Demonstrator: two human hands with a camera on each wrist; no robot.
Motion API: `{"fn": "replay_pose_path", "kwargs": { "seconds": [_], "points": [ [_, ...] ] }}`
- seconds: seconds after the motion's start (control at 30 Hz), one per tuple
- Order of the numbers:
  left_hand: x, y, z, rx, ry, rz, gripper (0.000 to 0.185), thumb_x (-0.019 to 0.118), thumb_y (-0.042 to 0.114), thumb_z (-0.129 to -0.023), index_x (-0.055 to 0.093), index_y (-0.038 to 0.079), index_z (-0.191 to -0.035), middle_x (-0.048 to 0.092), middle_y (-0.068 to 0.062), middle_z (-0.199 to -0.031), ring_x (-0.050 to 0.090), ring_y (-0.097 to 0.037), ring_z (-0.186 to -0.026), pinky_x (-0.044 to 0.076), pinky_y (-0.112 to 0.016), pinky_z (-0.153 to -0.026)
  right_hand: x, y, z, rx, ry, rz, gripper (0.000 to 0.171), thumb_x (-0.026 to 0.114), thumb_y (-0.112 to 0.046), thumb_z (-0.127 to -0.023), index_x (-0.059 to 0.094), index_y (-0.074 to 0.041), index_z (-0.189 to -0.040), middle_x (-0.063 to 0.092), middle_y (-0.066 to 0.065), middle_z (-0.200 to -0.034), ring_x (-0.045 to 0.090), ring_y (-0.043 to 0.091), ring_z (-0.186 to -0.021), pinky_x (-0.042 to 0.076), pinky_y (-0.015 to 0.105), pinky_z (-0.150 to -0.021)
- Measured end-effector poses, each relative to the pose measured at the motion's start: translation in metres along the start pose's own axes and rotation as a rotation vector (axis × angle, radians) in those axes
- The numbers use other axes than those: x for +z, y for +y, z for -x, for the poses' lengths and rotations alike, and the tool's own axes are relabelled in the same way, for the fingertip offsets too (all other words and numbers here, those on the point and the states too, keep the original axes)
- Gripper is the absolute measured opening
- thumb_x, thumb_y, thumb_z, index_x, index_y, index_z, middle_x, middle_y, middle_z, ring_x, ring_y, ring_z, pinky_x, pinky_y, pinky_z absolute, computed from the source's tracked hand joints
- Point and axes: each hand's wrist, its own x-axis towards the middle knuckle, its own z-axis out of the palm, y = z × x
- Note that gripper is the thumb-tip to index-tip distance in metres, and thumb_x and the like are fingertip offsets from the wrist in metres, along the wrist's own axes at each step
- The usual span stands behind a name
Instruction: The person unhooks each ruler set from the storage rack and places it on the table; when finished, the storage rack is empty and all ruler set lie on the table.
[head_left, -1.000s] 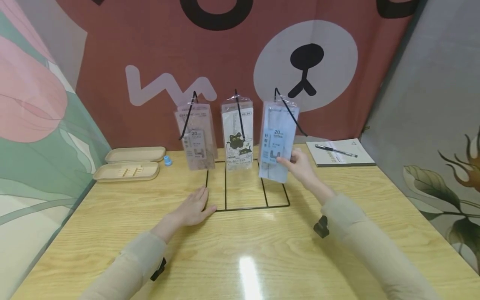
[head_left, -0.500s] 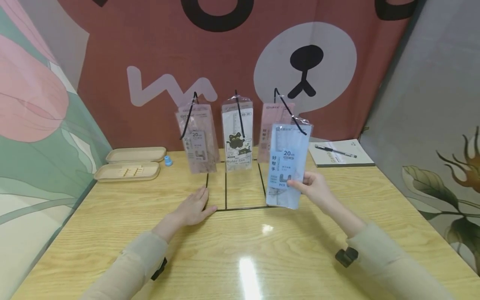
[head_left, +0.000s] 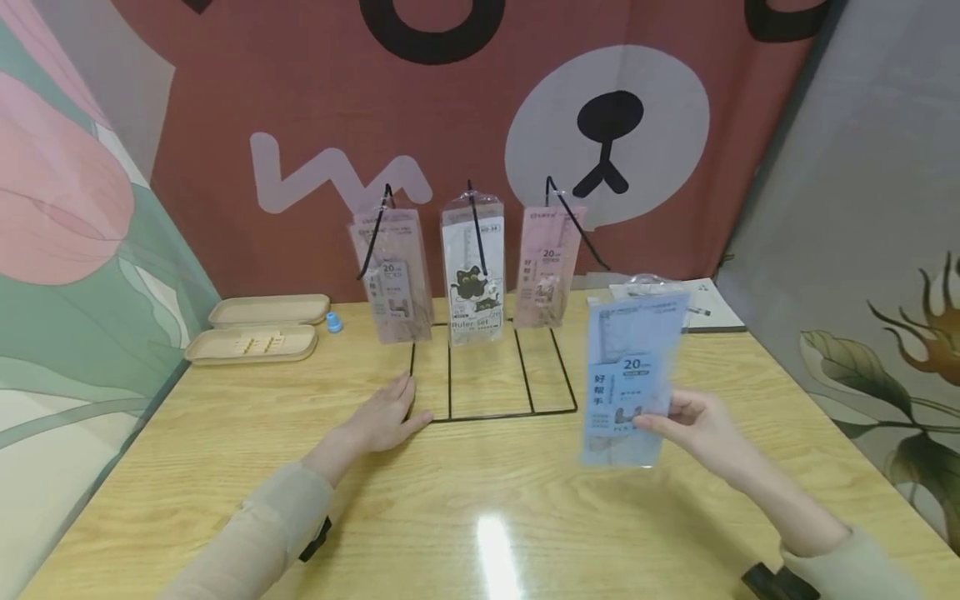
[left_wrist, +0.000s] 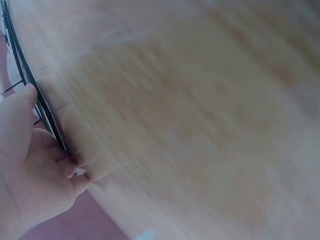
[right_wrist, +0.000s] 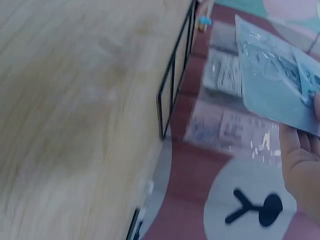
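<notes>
My right hand [head_left: 701,429] pinches a blue ruler set packet [head_left: 630,379] by its lower right edge, thumb in front. The packet hangs upright in the air, off the rack, and fills the upper right of the right wrist view. A black wire display rack [head_left: 491,417] stands on the table. On its hooks hang a greyish-pink ruler set [head_left: 393,275] at left, a white ruler set with black cats [head_left: 474,279] in the middle and a pink ruler set [head_left: 547,267] at right. My left hand [head_left: 378,417] rests with extended fingers on the rack's front left base corner.
A beige pencil case [head_left: 255,342] lies open at the back left, with a small blue object [head_left: 333,322] beside it. At the back right is a notebook [head_left: 720,308], its pen partly covered by the packet. A printed curtain [head_left: 315,83] hangs behind the table.
My right hand has drawn the blue ruler set packet forward off the right hook and carried it right. The pink ruler set behind it now shows. My left hand has stayed put.
</notes>
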Motion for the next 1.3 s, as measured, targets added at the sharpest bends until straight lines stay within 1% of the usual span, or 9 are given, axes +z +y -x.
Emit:
{"fn": "replay_pose_path", "kwargs": {
  "seconds": [0.17,0.3,0.67,0.8,0.93,1.0,1.13,1.2,1.3],
  "points": [
    [-0.002,-0.001,0.0,-0.008,-0.004,-0.006,0.076,0.039,0.045,-0.099,0.015,-0.01,-0.146,0.009,-0.028,-0.154,0.014,-0.041,-0.143,0.015,-0.055,-0.117,-0.027,0.009,-0.005,0.161,0.071,0.133,0.042,0.061,-0.029,-0.092,0.061,0.003,-0.12,0.073,0.001,-0.103,0.065,-0.003,-0.086,0.054,0.031,-0.082],
    [-0.001,-0.002,-0.001,-0.003,-0.011,-0.015,0.076,0.038,0.045,-0.099,0.014,-0.01,-0.146,0.009,-0.028,-0.154,0.013,-0.041,-0.143,0.015,-0.055,-0.116,-0.037,0.025,-0.024,0.287,0.052,0.195,0.057,0.061,-0.038,-0.091,0.056,0.007,-0.125,0.069,0.017,-0.109,0.065,0.001,-0.083,0.056,0.035,-0.077],
    [0.001,-0.001,-0.002,-0.004,-0.026,-0.02,0.077,0.037,0.046,-0.1,0.012,-0.009,-0.147,0.006,-0.027,-0.155,0.012,-0.04,-0.144,0.015,-0.054,-0.117,-0.03,0.063,-0.081,0.473,-0.126,0.308,0.049,0.069,-0.027,-0.085,0.061,0.011,-0.114,0.071,0.013,-0.092,0.063,0.012,-0.074,0.053,0.028,-0.069],
    [0.001,0.0,-0.002,-0.002,-0.02,-0.013,0.076,0.037,0.045,-0.1,0.013,-0.009,-0.147,0.007,-0.027,-0.155,0.012,-0.04,-0.144,0.015,-0.055,-0.117,-0.028,0.066,-0.089,0.467,-0.156,0.318,0.044,0.07,-0.025,-0.084,0.064,0.01,-0.109,0.071,0.005,-0.079,0.06,0.012,-0.07,0.05,0.026,-0.065],
    [0.0,0.0,-0.002,-0.003,-0.017,-0.01,0.076,0.038,0.045,-0.1,0.013,-0.009,-0.146,0.007,-0.027,-0.155,0.012,-0.04,-0.144,0.015,-0.055,-0.117,-0.027,0.064,-0.092,0.433,-0.133,0.425,0.032,0.071,-0.028,-0.082,0.068,0.004,-0.078,0.054,-0.007,-0.056,0.045,0.007,-0.054,0.04,0.021,-0.052],
    [0.0,0.0,-0.002,-0.004,-0.023,-0.006,0.076,0.038,0.045,-0.1,0.013,-0.009,-0.147,0.007,-0.027,-0.155,0.012,-0.04,-0.144,0.014,-0.054,-0.117,-0.027,0.061,-0.092,0.406,-0.11,0.514,0.036,0.07,-0.031,-0.081,0.063,0.002,-0.067,0.05,-0.001,-0.054,0.038,0.009,-0.051,0.035,0.022,-0.049],
    [0.001,0.0,-0.001,-0.006,-0.029,-0.003,0.076,0.037,0.045,-0.1,0.012,-0.009,-0.147,0.006,-0.027,-0.155,0.011,-0.039,-0.144,0.014,-0.054,-0.117,-0.023,0.051,-0.092,0.334,-0.075,0.613,0.053,0.067,-0.036,-0.084,0.062,0.016,-0.094,0.065,0.033,-0.092,0.062,0.036,-0.075,0.054,0.038,-0.065],
    [0.0,0.0,-0.001,-0.008,-0.026,-0.004,0.076,0.037,0.045,-0.1,0.013,-0.009,-0.147,0.006,-0.027,-0.155,0.011,-0.039,-0.144,0.014,-0.054,-0.117,-0.02,0.045,-0.095,0.272,-0.054,0.6,0.067,0.065,-0.036,-0.086,0.051,0.02,-0.119,0.052,0.039,-0.121,0.057,0.049,-0.105,0.052,0.051,-0.085],
    [0.0,0.0,-0.001,-0.014,-0.025,-0.003,0.076,0.037,0.045,-0.1,0.013,-0.009,-0.147,0.006,-0.026,-0.155,0.011,-0.039,-0.144,0.014,-0.054,-0.117,-0.014,0.042,-0.105,0.184,-0.019,0.529,0.073,0.062,-0.037,-0.089,0.039,0.017,-0.133,0.047,0.036,-0.13,0.049,0.049,-0.119,0.044,0.055,-0.098]
  ]
}}
